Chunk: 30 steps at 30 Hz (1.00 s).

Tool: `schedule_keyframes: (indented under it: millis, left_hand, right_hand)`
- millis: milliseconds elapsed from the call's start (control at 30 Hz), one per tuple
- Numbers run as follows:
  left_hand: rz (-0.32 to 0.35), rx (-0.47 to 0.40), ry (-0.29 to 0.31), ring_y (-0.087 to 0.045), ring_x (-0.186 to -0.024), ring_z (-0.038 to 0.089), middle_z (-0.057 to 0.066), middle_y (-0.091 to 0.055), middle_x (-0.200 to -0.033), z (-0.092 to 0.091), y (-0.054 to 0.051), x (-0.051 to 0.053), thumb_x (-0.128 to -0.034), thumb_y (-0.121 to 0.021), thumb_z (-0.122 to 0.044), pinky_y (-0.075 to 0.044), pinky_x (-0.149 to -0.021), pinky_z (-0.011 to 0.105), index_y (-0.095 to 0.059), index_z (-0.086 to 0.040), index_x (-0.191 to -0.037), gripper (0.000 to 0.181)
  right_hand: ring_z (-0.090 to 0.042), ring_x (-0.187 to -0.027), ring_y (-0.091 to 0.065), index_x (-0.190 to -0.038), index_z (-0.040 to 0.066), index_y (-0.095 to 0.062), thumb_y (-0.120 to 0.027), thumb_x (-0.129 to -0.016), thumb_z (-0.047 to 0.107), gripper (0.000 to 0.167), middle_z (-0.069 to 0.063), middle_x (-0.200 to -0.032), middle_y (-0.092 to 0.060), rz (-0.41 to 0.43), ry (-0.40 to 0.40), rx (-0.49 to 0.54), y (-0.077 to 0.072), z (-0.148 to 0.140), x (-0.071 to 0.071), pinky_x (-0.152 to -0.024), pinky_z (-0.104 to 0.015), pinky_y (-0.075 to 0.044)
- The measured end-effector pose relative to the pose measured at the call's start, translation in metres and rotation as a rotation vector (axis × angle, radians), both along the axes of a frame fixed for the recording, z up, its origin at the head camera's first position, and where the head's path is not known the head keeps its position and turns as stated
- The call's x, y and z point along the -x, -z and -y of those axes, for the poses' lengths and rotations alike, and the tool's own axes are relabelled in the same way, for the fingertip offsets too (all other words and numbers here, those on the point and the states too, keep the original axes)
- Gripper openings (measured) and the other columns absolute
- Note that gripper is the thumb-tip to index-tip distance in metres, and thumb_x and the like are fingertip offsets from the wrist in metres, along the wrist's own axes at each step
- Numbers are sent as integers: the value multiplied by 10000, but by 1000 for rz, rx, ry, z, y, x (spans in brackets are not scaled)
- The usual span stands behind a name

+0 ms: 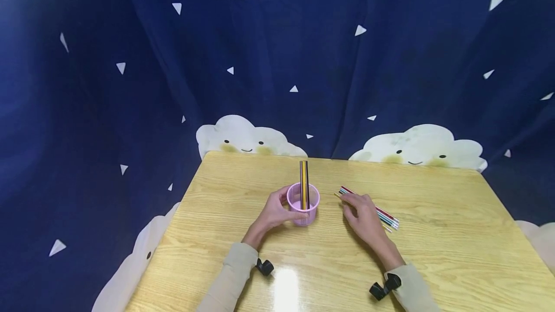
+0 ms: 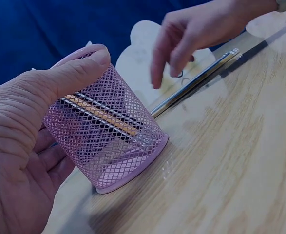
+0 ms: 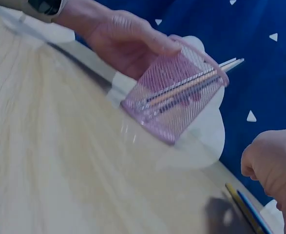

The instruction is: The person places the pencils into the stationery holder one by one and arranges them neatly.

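Note:
My left hand (image 1: 276,212) grips a pink mesh pencil cup (image 1: 305,219), which stands upright on the table. Its thumb lies across the near side, as the left wrist view also shows with the cup (image 2: 113,131). Several striped pencils (image 1: 304,177) lean inside the cup and stick out above its rim. To the right, my right hand (image 1: 363,218) hovers over loose pencils (image 1: 387,216) lying side by side. Its fingers bend down loosely with nothing visible between them, and in the left wrist view the right hand (image 2: 191,36) is apart from the pencils.
The wooden table (image 1: 208,196) carries the cup and the loose pencils. Behind it hangs a dark blue curtain (image 1: 269,52) with white triangles and clouds. Each wrist wears a small black camera, such as the left camera (image 1: 265,267).

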<state>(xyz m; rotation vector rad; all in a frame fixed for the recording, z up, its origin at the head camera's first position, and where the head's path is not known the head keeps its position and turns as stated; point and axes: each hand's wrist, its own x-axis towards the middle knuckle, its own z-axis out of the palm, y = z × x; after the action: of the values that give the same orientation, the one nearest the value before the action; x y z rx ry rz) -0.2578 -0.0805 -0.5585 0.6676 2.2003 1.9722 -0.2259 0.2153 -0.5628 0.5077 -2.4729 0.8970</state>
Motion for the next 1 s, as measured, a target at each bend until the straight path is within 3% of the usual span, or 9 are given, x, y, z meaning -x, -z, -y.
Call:
schedule_keyframes:
  millis: [267,467,767,1000]
  left_hand:
    - [4,-13,14,-659,-1232,255,79,-697,-1343,1,0,0,-715,-944,-40,-500,-1119,430,-599,-93,-1451,815]
    - [2,-10,18,-660,-1237,265,84,-685,-1365,2,-1,0,-702,-946,-19,-512,-1105,425,-574,-82,-1474,859]
    - [7,-16,29,-652,-1239,297,96,-684,-1361,1,-2,1,-719,-946,-52,-491,-1119,511,-585,-94,-1468,832]
    - [-9,0,12,-654,-1240,284,83,-694,-1349,2,-2,0,-716,-949,-66,-501,-1116,461,-595,-87,-1455,820]
  right_hand:
    - [-306,-913,-576,-1124,24,-783,-688,-896,13,247,-151,-1169,-751,-35,32,-172,12,-13,-8,-764,-433,-450]
    - [-331,-943,-557,-1129,14,-779,-687,-917,58,235,-176,-1202,-731,2,42,-249,14,-15,-9,-758,-434,-447]
    - [-342,-1003,-562,-1186,9,-764,-673,-944,75,267,-173,-1248,-720,54,38,-334,12,-16,-11,-737,-434,-434]
    - [-329,-1062,-614,-1176,54,-776,-718,-921,48,262,-116,-1213,-741,-19,4,-492,6,-15,-13,-788,-489,-477]
